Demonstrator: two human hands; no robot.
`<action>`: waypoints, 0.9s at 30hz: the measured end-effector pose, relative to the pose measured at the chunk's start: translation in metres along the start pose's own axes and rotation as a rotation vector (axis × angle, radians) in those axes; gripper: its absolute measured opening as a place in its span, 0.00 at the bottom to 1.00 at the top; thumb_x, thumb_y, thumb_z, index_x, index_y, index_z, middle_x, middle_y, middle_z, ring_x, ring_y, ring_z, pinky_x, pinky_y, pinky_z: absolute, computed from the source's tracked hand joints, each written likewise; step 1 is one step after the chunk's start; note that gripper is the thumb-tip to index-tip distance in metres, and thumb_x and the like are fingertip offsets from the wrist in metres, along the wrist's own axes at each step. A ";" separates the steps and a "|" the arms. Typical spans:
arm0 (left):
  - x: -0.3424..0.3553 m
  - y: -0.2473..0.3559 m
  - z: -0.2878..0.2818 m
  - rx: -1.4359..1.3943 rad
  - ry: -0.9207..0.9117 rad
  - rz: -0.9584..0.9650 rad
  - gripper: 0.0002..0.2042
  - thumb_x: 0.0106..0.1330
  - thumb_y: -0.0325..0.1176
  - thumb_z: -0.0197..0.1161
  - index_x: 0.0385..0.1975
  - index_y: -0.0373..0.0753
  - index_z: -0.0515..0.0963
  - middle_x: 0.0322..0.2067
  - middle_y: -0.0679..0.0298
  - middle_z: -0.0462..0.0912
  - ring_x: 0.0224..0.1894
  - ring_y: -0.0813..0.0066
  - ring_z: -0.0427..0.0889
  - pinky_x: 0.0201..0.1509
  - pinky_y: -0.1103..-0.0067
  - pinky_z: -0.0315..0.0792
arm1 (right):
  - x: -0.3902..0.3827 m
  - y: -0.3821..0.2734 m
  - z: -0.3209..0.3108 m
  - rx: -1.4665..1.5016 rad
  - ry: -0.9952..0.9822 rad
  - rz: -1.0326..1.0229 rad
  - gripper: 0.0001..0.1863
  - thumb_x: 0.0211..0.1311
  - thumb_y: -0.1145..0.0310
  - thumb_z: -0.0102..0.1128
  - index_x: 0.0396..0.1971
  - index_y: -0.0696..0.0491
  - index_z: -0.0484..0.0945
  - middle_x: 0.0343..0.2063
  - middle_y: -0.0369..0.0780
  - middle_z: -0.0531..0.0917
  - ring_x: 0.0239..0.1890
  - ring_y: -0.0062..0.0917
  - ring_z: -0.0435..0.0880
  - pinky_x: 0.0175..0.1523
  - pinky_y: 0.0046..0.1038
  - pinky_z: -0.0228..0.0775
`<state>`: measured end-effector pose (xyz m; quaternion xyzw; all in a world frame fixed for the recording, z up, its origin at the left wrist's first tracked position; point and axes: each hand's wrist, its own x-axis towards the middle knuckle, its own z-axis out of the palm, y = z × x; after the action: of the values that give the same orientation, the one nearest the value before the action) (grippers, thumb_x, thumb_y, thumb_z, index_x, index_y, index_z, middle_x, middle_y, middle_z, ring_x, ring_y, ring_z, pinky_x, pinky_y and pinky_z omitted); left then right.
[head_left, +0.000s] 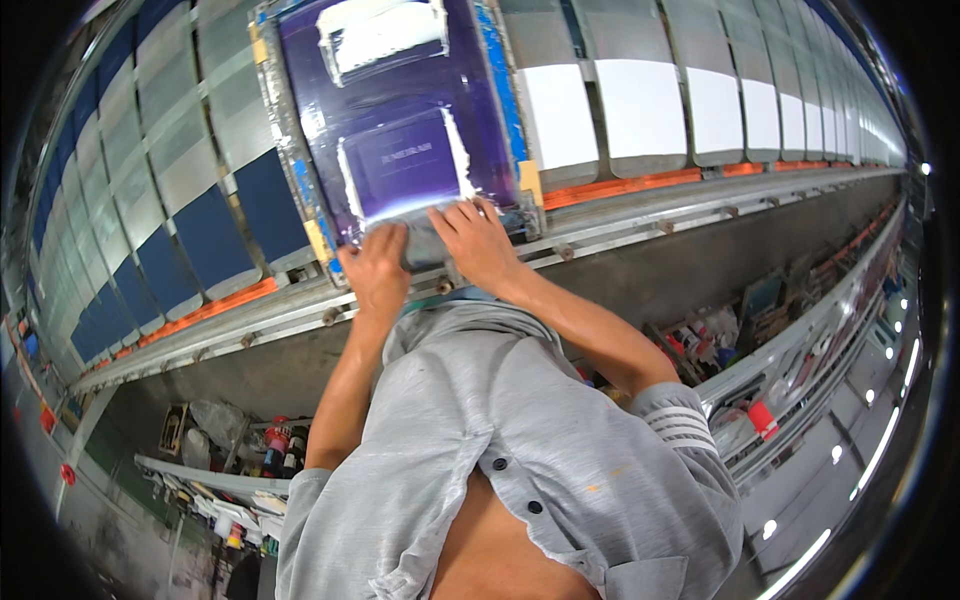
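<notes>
A printing screen [400, 95] with purple mesh lies on the long printing table in front of me, blue and yellow tape along its frame. At its near end, a blurred grey squeegee [428, 240] spans the gap between my hands. My left hand [375, 262] has its fingers curled over the left part of it. On the right part rest the bent fingers of my right hand [475, 238]. White ink [385, 38] lies thick at the far end of the mesh, and white streaks border a rectangle with faint lettering. The squeegee's lower edge is hidden.
Navy fabric pieces [210, 240] lie on boards to the left, white pieces [640, 110] to the right. A metal rail [640, 222] with bolts runs along the near edge. Shelves below hold bottles [283, 452], plastic bags and clutter.
</notes>
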<state>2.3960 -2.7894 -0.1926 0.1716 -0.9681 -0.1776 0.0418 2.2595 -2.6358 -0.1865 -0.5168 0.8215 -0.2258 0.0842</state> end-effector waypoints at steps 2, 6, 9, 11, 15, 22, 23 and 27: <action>-0.008 0.012 -0.018 -0.035 -0.033 -0.010 0.24 0.45 0.17 0.63 0.45 0.42 0.88 0.40 0.63 0.90 0.47 0.68 0.87 0.50 0.65 0.63 | -0.011 -0.010 -0.008 0.030 -0.031 0.005 0.09 0.58 0.73 0.58 0.35 0.58 0.85 0.37 0.41 0.81 0.48 0.33 0.79 0.61 0.45 0.65; 0.062 -0.015 -0.052 -0.062 -0.288 -0.008 0.14 0.48 0.23 0.64 0.33 0.45 0.90 0.24 0.57 0.87 0.31 0.57 0.87 0.43 0.64 0.69 | 0.064 0.012 -0.049 0.023 -0.485 0.056 0.11 0.50 0.70 0.62 0.33 0.54 0.89 0.35 0.42 0.84 0.47 0.37 0.82 0.56 0.47 0.68; 0.146 -0.057 -0.031 0.034 -0.188 -0.022 0.08 0.52 0.27 0.64 0.27 0.47 0.90 0.20 0.56 0.85 0.25 0.53 0.86 0.39 0.61 0.71 | 0.153 0.056 -0.046 -0.072 -0.501 0.018 0.12 0.49 0.72 0.63 0.34 0.52 0.89 0.35 0.42 0.84 0.46 0.40 0.81 0.51 0.46 0.71; 0.168 -0.060 -0.030 0.002 -0.137 -0.045 0.08 0.51 0.27 0.64 0.26 0.47 0.90 0.21 0.56 0.85 0.25 0.54 0.85 0.39 0.61 0.70 | 0.171 0.080 -0.025 0.018 -0.340 0.036 0.11 0.50 0.74 0.62 0.33 0.52 0.89 0.35 0.42 0.84 0.47 0.40 0.80 0.51 0.45 0.71; 0.099 -0.031 -0.012 -0.071 -0.062 0.012 0.14 0.50 0.25 0.62 0.34 0.47 0.91 0.28 0.57 0.89 0.29 0.57 0.87 0.37 0.62 0.70 | 0.081 0.058 -0.005 0.020 -0.246 0.002 0.16 0.50 0.75 0.64 0.41 0.51 0.88 0.40 0.40 0.83 0.53 0.37 0.77 0.55 0.43 0.71; 0.155 -0.044 -0.036 0.033 -0.185 -0.075 0.15 0.50 0.23 0.63 0.34 0.48 0.91 0.30 0.58 0.90 0.29 0.58 0.87 0.38 0.64 0.69 | 0.158 0.072 -0.036 0.030 -0.409 0.066 0.13 0.50 0.75 0.66 0.38 0.52 0.89 0.40 0.38 0.84 0.54 0.36 0.77 0.59 0.44 0.70; 0.165 -0.049 -0.033 0.018 -0.169 -0.081 0.15 0.50 0.23 0.63 0.34 0.48 0.91 0.30 0.59 0.90 0.28 0.58 0.87 0.38 0.64 0.69 | 0.168 0.076 -0.033 0.019 -0.350 0.049 0.12 0.50 0.75 0.66 0.37 0.51 0.89 0.40 0.38 0.84 0.54 0.36 0.77 0.59 0.43 0.70; 0.109 -0.032 -0.015 -0.025 -0.052 -0.014 0.16 0.50 0.23 0.63 0.35 0.48 0.91 0.32 0.59 0.90 0.29 0.58 0.87 0.39 0.64 0.69 | 0.101 0.066 -0.009 -0.008 -0.278 -0.039 0.15 0.52 0.72 0.68 0.42 0.52 0.87 0.42 0.39 0.82 0.54 0.36 0.77 0.59 0.41 0.69</action>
<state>2.3059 -2.8599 -0.1881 0.1732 -0.9653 -0.1946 0.0175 2.1572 -2.6990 -0.1986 -0.5594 0.7925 -0.1501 0.1908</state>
